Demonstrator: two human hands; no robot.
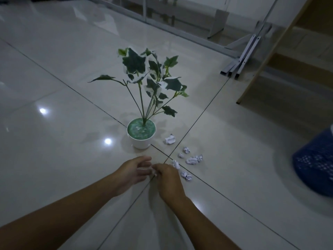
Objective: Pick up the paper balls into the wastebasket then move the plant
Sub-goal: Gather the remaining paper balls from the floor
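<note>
A potted plant (pixel 141 136) with green-and-white leaves stands in a white pot on the tiled floor. Several crumpled paper balls lie to its right: one by the pot (pixel 170 139), a cluster (pixel 194 159) further right, and one (pixel 186 175) nearer me. Another ball (pixel 175 164) touches the far side of my right hand (pixel 167 179). That hand is low over the floor with its fingers curled; whether they hold anything is hidden. My left hand (pixel 133 172) is open and cupped, palm towards the right hand's fingertips. The blue wastebasket (pixel 313 165) sits at the right edge.
Glossy floor tiles (pixel 63 141) with dark grout lines spread all around. Folded metal legs (pixel 239 67) and a wooden frame (pixel 266 64) stand at the back right. A glass partition with a metal base (pixel 162 24) runs along the back.
</note>
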